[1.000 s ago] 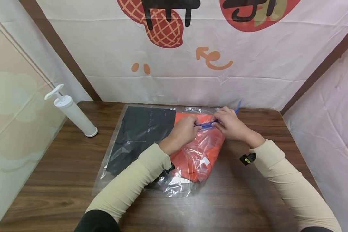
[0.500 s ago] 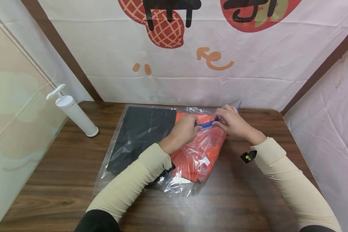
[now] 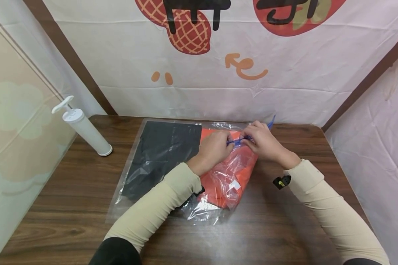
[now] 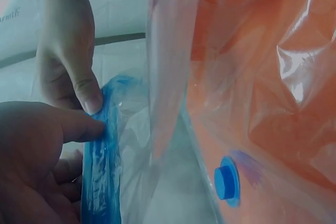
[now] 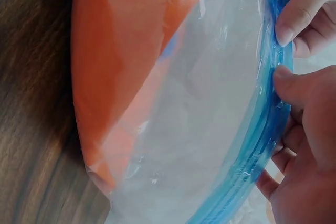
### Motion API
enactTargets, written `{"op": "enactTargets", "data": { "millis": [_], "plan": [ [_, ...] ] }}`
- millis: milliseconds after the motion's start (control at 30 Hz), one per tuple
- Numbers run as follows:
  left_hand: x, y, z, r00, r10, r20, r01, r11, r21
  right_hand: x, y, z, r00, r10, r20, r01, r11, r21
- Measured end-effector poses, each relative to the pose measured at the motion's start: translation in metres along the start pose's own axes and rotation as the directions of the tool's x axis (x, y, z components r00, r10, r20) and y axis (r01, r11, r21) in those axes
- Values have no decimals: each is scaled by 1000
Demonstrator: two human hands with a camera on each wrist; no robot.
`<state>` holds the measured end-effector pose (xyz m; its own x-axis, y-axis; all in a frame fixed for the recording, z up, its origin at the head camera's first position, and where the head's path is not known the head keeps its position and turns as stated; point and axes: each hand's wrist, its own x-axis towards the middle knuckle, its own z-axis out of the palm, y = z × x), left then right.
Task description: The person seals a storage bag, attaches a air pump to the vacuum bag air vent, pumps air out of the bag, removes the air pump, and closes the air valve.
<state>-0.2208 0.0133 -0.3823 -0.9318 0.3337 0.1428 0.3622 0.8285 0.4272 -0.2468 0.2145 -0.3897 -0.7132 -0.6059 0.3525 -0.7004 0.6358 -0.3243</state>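
Observation:
A clear plastic vacuum storage bag (image 3: 119, 206) lies on the table with folded black cloth (image 3: 166, 147) and orange cloth (image 3: 219, 180) inside. Its blue zip seal (image 5: 270, 124) is lifted along the mouth. My left hand (image 3: 213, 149) pinches the seal between thumb and fingers; just right of it, my right hand (image 3: 262, 141) pinches the same strip. In the left wrist view, the two thumbs (image 4: 89, 127) sit close together on the seal. A round blue valve (image 4: 227, 182) shows on the bag's face there.
A white hand pump (image 3: 87, 129) with a T-handle stands at the table's back left. Dark wood tabletop (image 3: 268, 228) extends in front of the bag. A printed fabric backdrop (image 3: 199, 92) rises behind the table's rear edge, with fabric on both sides.
My left hand has slid a little to the right along the blue seal, closer to the right hand. The right hand shifts only slightly, still pinching the seal.

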Motion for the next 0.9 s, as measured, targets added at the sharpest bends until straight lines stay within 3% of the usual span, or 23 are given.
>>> {"op": "enactTargets", "data": {
  "millis": [200,467,700,900],
  "plan": [
    [-1,3,3,1000,-3,-9,3,1000,8,0,-3,2,1000,-3,2,3,1000,9],
    [-5,6,1,999,-2,48,3,1000,-10,1,2,-12,994,-57,89,57,998,-1],
    [-6,7,-1,998,-5,60,5,1000,-4,5,7,-19,985,-32,169,39,998,-39],
    [-7,6,-2,998,-29,60,29,1000,-3,4,7,-14,989,-40,142,48,997,-57]
  ]
}}
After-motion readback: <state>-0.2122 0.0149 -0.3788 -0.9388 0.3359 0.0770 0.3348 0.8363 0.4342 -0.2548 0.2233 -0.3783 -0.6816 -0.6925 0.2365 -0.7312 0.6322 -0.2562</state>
